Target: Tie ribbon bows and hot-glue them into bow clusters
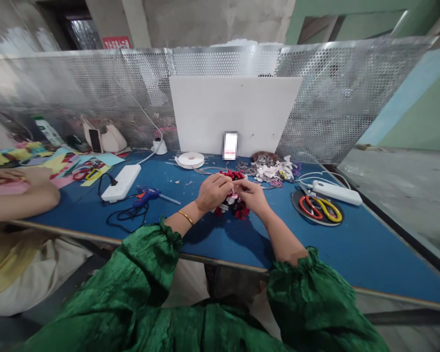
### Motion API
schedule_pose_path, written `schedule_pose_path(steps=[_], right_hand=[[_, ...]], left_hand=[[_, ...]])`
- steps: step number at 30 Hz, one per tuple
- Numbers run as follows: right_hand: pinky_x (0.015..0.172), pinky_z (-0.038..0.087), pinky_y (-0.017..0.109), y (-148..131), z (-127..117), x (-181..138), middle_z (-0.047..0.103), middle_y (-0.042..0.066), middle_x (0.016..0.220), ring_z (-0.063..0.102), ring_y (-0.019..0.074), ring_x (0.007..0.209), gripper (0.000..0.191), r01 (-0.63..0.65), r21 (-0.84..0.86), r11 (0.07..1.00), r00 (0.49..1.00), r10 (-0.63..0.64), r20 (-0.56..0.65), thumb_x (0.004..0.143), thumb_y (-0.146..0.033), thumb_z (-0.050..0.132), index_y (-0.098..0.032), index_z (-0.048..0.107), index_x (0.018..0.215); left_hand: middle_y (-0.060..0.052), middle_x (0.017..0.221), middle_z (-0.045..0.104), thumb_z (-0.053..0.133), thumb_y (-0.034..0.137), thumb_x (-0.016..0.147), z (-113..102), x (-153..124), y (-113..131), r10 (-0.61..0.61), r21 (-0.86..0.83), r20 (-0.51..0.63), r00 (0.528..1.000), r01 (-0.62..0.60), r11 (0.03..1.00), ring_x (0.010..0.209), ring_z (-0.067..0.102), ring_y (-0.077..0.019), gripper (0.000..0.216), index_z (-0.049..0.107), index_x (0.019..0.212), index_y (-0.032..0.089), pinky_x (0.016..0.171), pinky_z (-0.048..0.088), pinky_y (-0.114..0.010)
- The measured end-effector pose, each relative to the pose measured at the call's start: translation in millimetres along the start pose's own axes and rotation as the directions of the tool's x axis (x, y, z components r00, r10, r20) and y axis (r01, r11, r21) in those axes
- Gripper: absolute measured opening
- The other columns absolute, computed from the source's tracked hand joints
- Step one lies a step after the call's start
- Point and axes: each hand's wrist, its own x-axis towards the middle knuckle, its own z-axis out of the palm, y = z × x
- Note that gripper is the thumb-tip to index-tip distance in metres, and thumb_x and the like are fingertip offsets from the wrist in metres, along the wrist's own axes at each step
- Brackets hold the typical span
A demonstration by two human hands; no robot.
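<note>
Before me, at the middle of the blue table, is a bunch of dark red, white and pink petal-like pieces (241, 211), partly covered by my hands. My left hand (214, 191), with a gold bangle on its wrist, is closed over the bunch's upper left side. From the right, my right hand (254, 198) is closed too, its thumb and fingers pinching near the top of the bunch. The fingertips of both hands nearly meet. What exactly lies between them is too small to make out.
A ribbon roll (190, 160) and a pile of white and grey scraps (271, 171) lie behind. Left are a blue glue gun (146, 196) and a power strip (121, 183); right, scissors (326, 208) on a round plate. A co-worker's arm (22, 195) rests far left.
</note>
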Motion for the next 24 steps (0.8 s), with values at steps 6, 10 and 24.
schedule_pose_path(steps=[6, 10, 24], right_hand=[[0.070, 0.042, 0.028, -6, -6, 0, 0.062, 0.003, 0.080, 0.056, 0.0160, 0.074, 0.012, 0.074, -0.196, 0.978, 0.996, -0.083, -0.035, 0.079, -0.020, 0.053, -0.020, 0.065, 0.076], [0.070, 0.038, 0.028, -5, -17, 0, 0.065, 0.005, 0.081, 0.057, 0.0185, 0.076, 0.013, -0.018, -0.477, 0.879, 0.997, -0.019, -0.074, 0.078, -0.013, 0.050, -0.020, 0.061, 0.075], [0.065, 0.036, 0.027, -2, -25, 2, 0.066, 0.004, 0.077, 0.057, 0.0182, 0.072, 0.017, 0.036, -0.530, 0.847, 0.998, -0.055, -0.019, 0.083, -0.020, 0.051, -0.021, 0.066, 0.075]], left_hand=[[-0.007, 0.093, 0.070, 0.053, 0.026, 0.090, 3, -7, -8, 0.013, -0.008, -0.089, 0.996, -0.014, 1.000, 0.094, 0.059, -0.0194, 0.018, 0.069, 0.082, 0.024, 0.092, 0.042, -0.035], [-0.004, 0.086, 0.070, 0.057, 0.016, 0.084, -5, -19, -16, -0.016, 0.007, -0.137, 0.990, 0.017, 1.000, 0.088, 0.061, -0.0178, 0.012, 0.065, 0.077, 0.021, 0.086, 0.045, -0.034], [-0.002, 0.079, 0.069, 0.050, 0.033, 0.094, -3, 0, -3, -0.234, 0.238, -0.001, 0.972, 0.228, 0.944, 0.073, 0.060, -0.0190, 0.015, 0.058, 0.093, 0.021, 0.066, 0.037, -0.030]])
